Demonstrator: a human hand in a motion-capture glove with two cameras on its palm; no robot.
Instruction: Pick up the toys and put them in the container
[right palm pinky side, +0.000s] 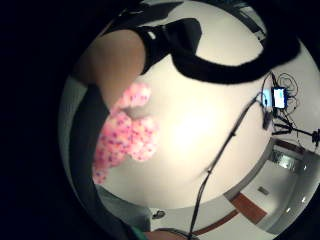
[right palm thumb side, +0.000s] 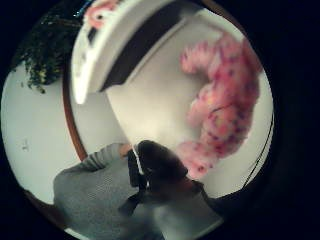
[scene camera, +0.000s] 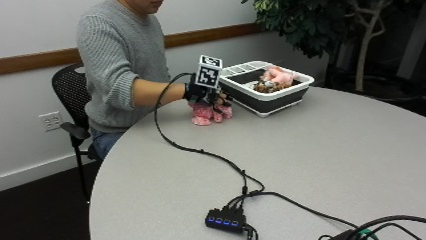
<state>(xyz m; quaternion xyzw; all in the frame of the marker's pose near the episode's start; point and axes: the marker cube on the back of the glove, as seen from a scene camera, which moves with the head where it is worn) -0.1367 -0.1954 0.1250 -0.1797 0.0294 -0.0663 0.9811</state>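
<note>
My gloved right hand (scene camera: 204, 94) reaches down over a pink spotted plush toy (scene camera: 210, 114) and grips it from above with curled fingers. The toy's underside is at or just above the grey table (scene camera: 313, 165); I cannot tell whether they touch. In the palm views the same plush toy (right palm thumb side: 222, 105) (right palm pinky side: 125, 135) hangs close to the palm. Just to the right of the hand stands the white-rimmed container (scene camera: 290, 89) (right palm thumb side: 100, 50). A pink toy (scene camera: 278, 76) and a brownish one (scene camera: 266, 86) lie inside it.
A black cable (scene camera: 200, 150) runs from the hand across the table to a small hub with blue lights (scene camera: 225, 220) near the front edge. A potted plant (scene camera: 313, 25) stands behind the container. The person sits on a black chair (scene camera: 70, 95).
</note>
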